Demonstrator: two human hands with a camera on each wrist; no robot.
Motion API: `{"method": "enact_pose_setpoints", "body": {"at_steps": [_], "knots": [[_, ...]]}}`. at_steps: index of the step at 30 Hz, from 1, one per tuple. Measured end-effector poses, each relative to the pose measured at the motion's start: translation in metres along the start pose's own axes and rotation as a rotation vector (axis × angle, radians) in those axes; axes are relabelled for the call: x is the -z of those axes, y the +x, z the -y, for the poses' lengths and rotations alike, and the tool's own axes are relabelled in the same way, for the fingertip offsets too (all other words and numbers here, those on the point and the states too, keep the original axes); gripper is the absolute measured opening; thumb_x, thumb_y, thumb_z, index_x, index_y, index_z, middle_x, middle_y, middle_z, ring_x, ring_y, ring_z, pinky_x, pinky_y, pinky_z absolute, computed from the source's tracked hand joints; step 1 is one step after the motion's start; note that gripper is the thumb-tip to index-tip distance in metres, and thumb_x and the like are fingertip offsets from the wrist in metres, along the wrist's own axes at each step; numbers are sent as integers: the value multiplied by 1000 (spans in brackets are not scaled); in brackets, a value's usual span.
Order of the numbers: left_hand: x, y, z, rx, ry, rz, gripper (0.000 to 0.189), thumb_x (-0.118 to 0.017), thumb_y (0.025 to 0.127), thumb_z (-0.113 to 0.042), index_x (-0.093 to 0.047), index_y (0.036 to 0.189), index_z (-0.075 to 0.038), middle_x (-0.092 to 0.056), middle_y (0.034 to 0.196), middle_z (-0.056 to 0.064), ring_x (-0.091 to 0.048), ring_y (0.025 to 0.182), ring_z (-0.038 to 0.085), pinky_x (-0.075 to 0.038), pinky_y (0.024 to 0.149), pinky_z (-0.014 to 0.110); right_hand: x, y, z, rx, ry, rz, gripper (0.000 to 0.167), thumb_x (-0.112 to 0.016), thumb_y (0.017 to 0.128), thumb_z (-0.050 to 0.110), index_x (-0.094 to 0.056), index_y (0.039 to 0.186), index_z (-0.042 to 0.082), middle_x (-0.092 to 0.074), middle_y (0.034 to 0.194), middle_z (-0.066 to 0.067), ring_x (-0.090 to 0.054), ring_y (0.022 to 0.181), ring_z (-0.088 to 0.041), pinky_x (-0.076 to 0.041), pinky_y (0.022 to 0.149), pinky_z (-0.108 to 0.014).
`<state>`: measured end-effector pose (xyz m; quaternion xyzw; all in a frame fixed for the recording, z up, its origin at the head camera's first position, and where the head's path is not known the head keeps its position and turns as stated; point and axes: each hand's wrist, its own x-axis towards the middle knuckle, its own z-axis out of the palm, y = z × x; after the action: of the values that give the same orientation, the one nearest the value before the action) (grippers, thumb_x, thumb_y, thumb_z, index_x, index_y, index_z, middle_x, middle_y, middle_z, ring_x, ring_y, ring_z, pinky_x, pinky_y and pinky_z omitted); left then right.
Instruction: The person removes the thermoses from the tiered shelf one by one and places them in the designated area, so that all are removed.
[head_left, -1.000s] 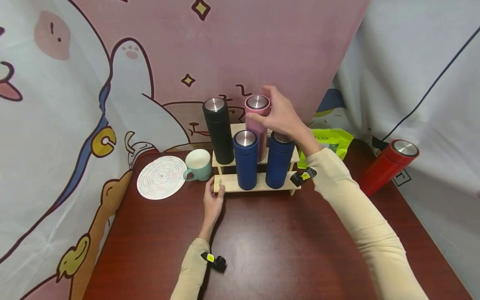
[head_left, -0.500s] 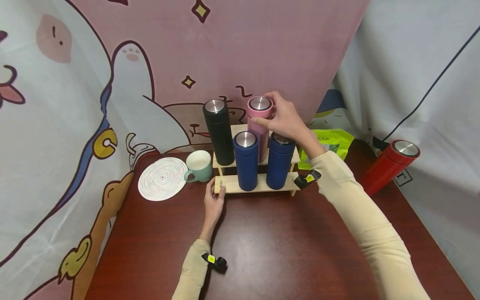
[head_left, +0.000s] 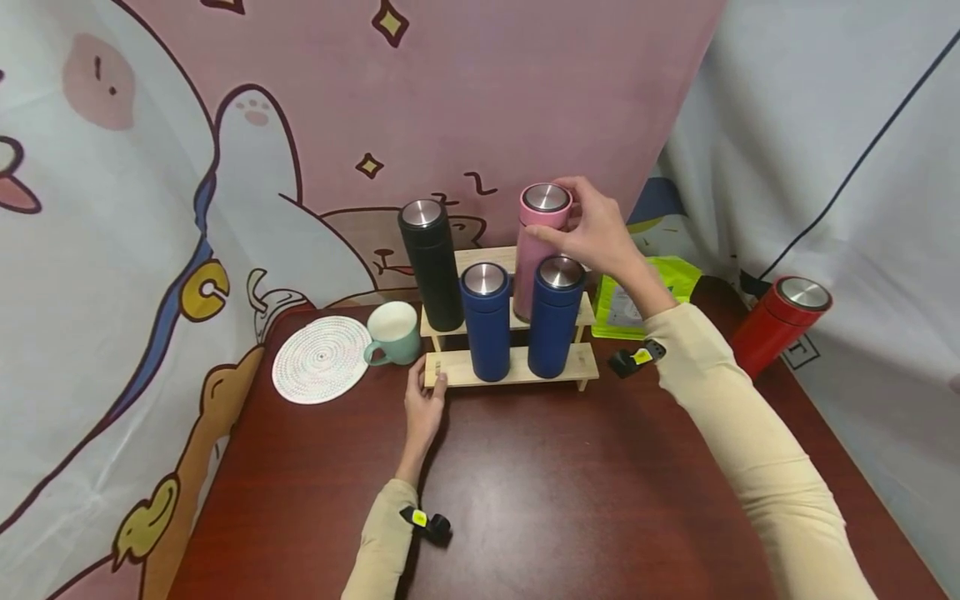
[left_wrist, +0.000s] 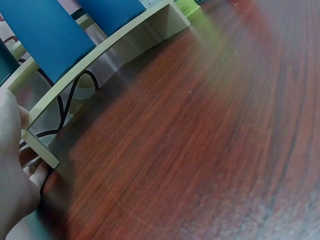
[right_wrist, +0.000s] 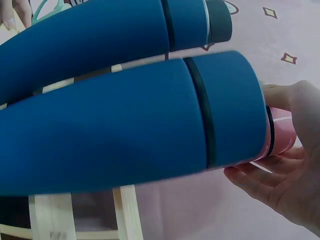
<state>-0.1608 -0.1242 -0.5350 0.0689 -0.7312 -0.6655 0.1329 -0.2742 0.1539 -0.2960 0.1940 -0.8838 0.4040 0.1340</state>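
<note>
In the head view, a two-step wooden rack (head_left: 457,367) stands against the back cloth. My left hand (head_left: 424,408) grips the left end of its lower step, thumb on top; the left wrist view shows the fingers around the board's end. My right hand (head_left: 600,233) holds a pink thermos (head_left: 534,250) near its top, thumb in front and fingers behind. This thermos is upright at the upper step, its lower part partly hidden. A black thermos (head_left: 435,275) stands left on that step. Two blue thermoses, the left one (head_left: 489,333) and the right one (head_left: 555,321), stand on the lower step.
Left of the rack are a green mug (head_left: 397,337) and a round woven mat (head_left: 318,362). A bright green packet (head_left: 626,312) lies behind the right forearm. A red thermos (head_left: 776,329) stands at the table's right side. The brown table (head_left: 510,500) extends in front.
My right hand has moved the pink thermos rightward along the upper step, from behind the gap between the blue thermoses to behind the right one. The left hand keeps its grip on the rack.
</note>
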Motion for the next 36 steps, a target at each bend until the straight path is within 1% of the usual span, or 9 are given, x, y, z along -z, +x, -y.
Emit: {"method": "enact_pose_setpoints", "body": {"at_steps": [3,5,11,14,16,19,30,32,36], "knots": [[1,0,1,4,1,-5,53,-63,98,-4,-45,147,3,-65,128,27,-63,113,32,-47,86,18,6,-2,-4,-18,9,-2,73,-80,87,34,-46,145,5,-63,132,-18,-65,107,-32,-54,91,-47],[1,0,1,7,7,-5,53,-63,98,-4,-45,148,3,-65,127,28,-63,113,33,-46,86,17,10,-3,-7,-36,14,-4,74,-81,87,34,-46,145,6,-62,132,-17,-64,109,-32,-53,92,-47],[1,0,3,5,15,-2,53,-63,99,-5,-45,147,3,-64,132,26,-62,119,32,-48,95,30,23,-11,-16,-67,-10,-39,75,-79,87,38,-45,146,7,-60,135,-17,-65,112,-32,-54,95,-47],[0,0,4,2,11,0,52,-62,99,-5,-44,148,3,-63,134,25,-61,121,31,-49,99,37,30,-16,-21,-66,-22,-70,74,-78,87,38,-45,145,7,-61,134,-16,-65,109,-30,-54,90,-32],[0,0,4,1,4,-1,52,-62,99,-5,-44,148,3,-63,134,25,-60,121,31,-48,100,39,33,-19,-25,-54,-25,-90,73,-79,87,37,-46,145,6,-62,131,-15,-64,104,-27,-50,85,-21],[0,0,3,3,-5,-3,52,-62,99,-4,-44,148,3,-62,134,25,-60,122,31,-48,101,40,39,-24,-29,-54,-32,-107,72,-79,87,37,-48,144,7,-63,129,-14,-61,100,-23,-45,78,-12],[1,1,3,2,-25,7,52,-61,99,-2,-44,147,4,-61,135,27,-61,119,34,-48,99,43,67,-45,-43,-113,-17,-171,71,-80,87,37,-49,147,16,-61,134,-13,-55,99,-6,-43,78,-10],[1,1,3,0,-24,8,52,-61,99,-2,-44,147,5,-61,135,28,-60,119,34,-48,98,41,73,-50,-46,-135,-29,-185,71,-79,87,38,-49,148,18,-60,135,-13,-55,100,-5,-43,78,-10],[1,2,4,1,-24,9,52,-61,98,-2,-44,147,4,-62,133,28,-61,117,33,-49,94,31,83,-60,-52,-165,-29,-207,70,-79,87,37,-49,148,20,-58,135,-12,-54,100,-5,-43,78,-10]]}}
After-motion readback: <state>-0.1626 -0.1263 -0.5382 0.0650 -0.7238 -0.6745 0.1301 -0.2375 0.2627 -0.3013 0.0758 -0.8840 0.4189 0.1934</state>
